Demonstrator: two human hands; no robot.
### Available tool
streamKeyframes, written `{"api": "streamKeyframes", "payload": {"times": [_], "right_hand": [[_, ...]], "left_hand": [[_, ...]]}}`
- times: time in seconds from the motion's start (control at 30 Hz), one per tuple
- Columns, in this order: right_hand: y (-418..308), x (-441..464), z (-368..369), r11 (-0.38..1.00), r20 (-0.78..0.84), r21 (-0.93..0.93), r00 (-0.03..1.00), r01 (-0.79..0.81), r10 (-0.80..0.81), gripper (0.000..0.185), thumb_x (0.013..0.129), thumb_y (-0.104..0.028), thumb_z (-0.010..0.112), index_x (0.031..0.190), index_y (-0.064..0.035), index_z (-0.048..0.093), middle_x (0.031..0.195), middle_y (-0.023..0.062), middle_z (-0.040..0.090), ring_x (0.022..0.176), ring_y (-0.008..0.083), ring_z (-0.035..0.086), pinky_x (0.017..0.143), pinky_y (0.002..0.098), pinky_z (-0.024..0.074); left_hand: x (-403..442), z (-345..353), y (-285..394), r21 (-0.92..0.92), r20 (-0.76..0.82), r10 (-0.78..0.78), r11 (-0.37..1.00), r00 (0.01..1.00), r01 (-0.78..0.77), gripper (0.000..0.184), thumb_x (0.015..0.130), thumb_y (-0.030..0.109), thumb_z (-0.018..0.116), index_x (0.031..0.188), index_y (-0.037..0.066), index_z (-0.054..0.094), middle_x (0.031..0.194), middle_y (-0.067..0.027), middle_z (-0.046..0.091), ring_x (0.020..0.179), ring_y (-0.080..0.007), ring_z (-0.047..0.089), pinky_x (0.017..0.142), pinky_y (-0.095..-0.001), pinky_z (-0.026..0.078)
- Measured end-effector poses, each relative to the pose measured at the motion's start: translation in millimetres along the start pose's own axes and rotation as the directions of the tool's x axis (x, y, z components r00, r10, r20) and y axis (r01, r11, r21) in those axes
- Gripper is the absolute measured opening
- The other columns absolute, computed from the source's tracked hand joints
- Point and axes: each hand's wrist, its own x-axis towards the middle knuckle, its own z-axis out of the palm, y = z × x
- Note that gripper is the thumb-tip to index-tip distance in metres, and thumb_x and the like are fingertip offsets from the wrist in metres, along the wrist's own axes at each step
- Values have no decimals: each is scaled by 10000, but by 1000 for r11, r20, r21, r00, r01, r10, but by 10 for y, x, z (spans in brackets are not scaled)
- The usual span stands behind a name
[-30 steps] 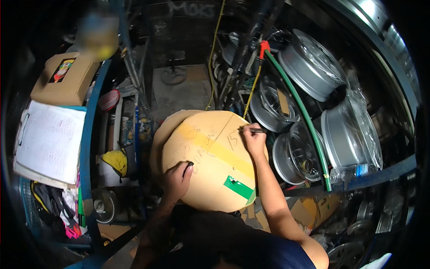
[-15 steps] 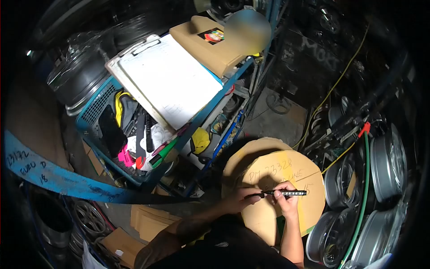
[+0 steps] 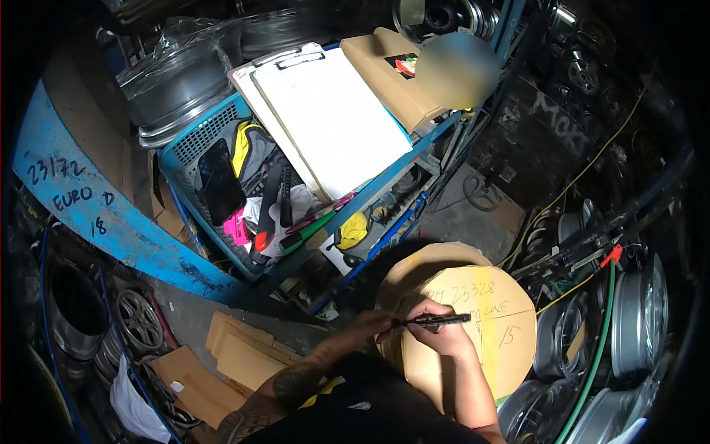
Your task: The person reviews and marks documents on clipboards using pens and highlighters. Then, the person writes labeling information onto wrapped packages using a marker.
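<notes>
My right hand (image 3: 442, 334) is closed around a dark marker pen (image 3: 448, 320), held level above a round cardboard piece (image 3: 510, 348). The pen's left end meets my left hand (image 3: 376, 325), whose fingers are pinched on what looks like its cap; the fingers partly hide it. Handwriting on the cardboard reads "23328", "LINE" and "15", with part of the text covered by my right hand. A strip of yellowish tape runs down the cardboard, and a second round cardboard piece (image 3: 436, 255) shows behind it.
A blue basket (image 3: 194, 137) holds tools, gloves and a phone. Over its edge lies a clipboard (image 3: 325, 111) with white paper beside a cardboard box (image 3: 384, 78). Wheel rims (image 3: 636, 318) stand at right, near a green hose (image 3: 597, 355). Flat cardboard (image 3: 200, 385) lies lower left.
Both hands have moved left with the pen, uncovering the "15". The gap between pen and cap has closed up. The camera view has shifted, so surroundings sit further right and lower.
</notes>
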Motion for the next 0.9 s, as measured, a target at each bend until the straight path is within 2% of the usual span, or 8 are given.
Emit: {"api": "streamKeyframes", "payload": {"times": [0.37,0.5,0.6,0.63,0.7,0.73,0.77,0.9], "right_hand": [[373,-78,344,859,-283,498,915,-116,288,274,941,-62,767,711,-48,617,600,-67,557,519,10,443,489,222,326],[404,22,379,921,-201,173,903,-349,380,134,894,-95,810,840,-27,708,611,2,608,533,59,531,513,252,415],[347,157,408,950,-57,-312,997,35,-56,201,874,-152,830,968,-16,716,707,37,655,641,96,598,605,286,499],[340,185,368,938,-31,-313,988,-150,148,318,881,-219,820,1096,-19,700,796,86,684,732,175,656,696,319,544],[237,407,189,983,-96,-177,995,-40,23,328,904,-239,791,1130,-25,689,803,105,694,728,227,671,697,334,548],[152,542,76,994,-142,-110,989,18,-33,334,915,-248,777,1147,-27,684,806,115,699,727,253,679,697,342,550],[-21,691,-43,983,-219,-169,970,66,-103,290,927,-222,753,1132,-27,686,801,123,699,726,279,679,697,349,551],[-469,1653,-501,892,-410,-390,825,227,-389,181,958,-165,680,1049,-10,696,869,137,717,806,301,711,746,368,555]], "left_hand": [[76,341,408,648,-11,112,758,994,-78,233,1025,228,665,1153,38,707,831,-18,674,749,-110,619,677,-296,503],[-45,212,208,813,-32,325,558,945,-165,269,1019,242,670,1140,6,714,918,-48,717,820,-134,637,731,-323,515],[-373,-283,-198,624,-176,-4,773,984,115,387,1013,283,647,1316,45,683,1093,-156,749,981,-247,707,843,-370,540],[-607,-513,-382,583,-248,0,799,969,149,404,1029,292,622,1337,35,665,1122,-163,741,1019,-248,698,877,-378,533],[-1284,-1121,-816,538,-480,-153,726,864,428,427,1071,280,562,1397,10,611,1149,-147,729,1040,-225,680,915,-383,528],[-1687,-1650,-1373,343,-498,-226,835,837,430,388,1072,246,557,1371,6,615,921,-50,647,770,-108,589,681,-297,483],[-1996,-1578,-1115,517,-508,-166,726,845,453,356,1060,213,573,1351,21,647,884,-44,639,700,-112,570,617,-295,466],[-2784,-1580,-938,160,-562,-654,516,507,842,345,1056,180,566,1359,41,656,839,-21,650,673,-101,558,616,-278,471]]}}
